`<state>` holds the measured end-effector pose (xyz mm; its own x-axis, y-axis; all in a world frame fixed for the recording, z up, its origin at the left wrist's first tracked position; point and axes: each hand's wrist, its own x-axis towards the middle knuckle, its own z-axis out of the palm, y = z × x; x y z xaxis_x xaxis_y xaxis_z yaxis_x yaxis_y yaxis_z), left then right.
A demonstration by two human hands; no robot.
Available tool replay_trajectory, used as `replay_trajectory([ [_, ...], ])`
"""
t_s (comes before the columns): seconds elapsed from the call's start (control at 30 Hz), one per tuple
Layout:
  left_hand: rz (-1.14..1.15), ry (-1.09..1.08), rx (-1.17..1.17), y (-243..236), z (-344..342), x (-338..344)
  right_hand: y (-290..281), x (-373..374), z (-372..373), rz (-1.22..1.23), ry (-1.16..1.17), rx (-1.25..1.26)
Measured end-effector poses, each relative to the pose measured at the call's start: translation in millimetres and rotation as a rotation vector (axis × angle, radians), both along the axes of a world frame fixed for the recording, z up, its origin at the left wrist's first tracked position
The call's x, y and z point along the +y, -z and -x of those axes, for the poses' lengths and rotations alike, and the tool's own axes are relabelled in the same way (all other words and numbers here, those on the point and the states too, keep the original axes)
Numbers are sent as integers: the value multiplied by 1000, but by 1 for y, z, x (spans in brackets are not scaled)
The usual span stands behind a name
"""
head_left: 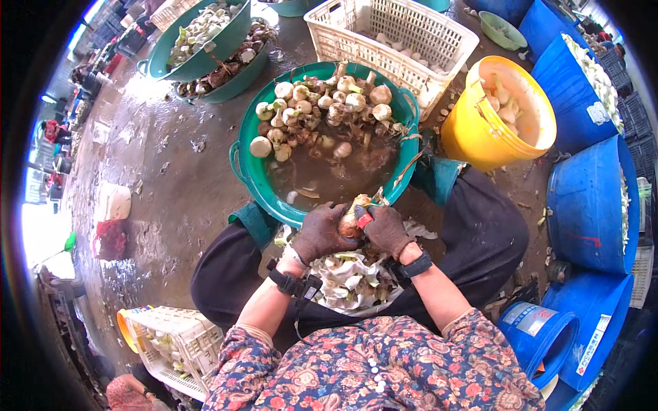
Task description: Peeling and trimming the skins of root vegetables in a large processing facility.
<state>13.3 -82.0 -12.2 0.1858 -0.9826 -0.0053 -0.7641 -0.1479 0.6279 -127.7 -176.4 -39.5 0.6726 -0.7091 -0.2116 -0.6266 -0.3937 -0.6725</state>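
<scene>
Over the near rim of a green tub (245, 175), my left hand (322, 231), in a dark glove, is closed around a pale brownish bulb (351, 220) with a stem. My right hand (387, 229), gloved too, presses against the bulb's other side. It grips a small tool with a red part (364, 219); whether it has a blade is hidden. Several dirty, stemmed bulbs (334, 113) are heaped on the far side of the tub, above murky brown water (329, 175). White and greenish peelings (353, 281) lie in my lap below both hands.
Right of the tub stands a yellow bucket (473, 137) with pale bulbs inside. Behind it is a white slatted crate (349, 51). Blue barrels (582, 205) line the right side. Green basins (236, 85) stand far left, another white crate (195, 342) near left. The floor (161, 226) looks wet.
</scene>
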Motion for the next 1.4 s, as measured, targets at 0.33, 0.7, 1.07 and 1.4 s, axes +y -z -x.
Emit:
replay_trajectory([
  [0.33,-42,-132,902,-13,12,25,15,17,35,-1194,217,-735],
  [0.7,96,212,-42,-16,15,35,9,15,20,281,-663,-781],
  [1.07,94,-397,680,13,28,46,3,17,34,-1046,-93,-668],
  [1.4,290,-359,849,43,17,59,10,30,47,-654,-195,-571],
])
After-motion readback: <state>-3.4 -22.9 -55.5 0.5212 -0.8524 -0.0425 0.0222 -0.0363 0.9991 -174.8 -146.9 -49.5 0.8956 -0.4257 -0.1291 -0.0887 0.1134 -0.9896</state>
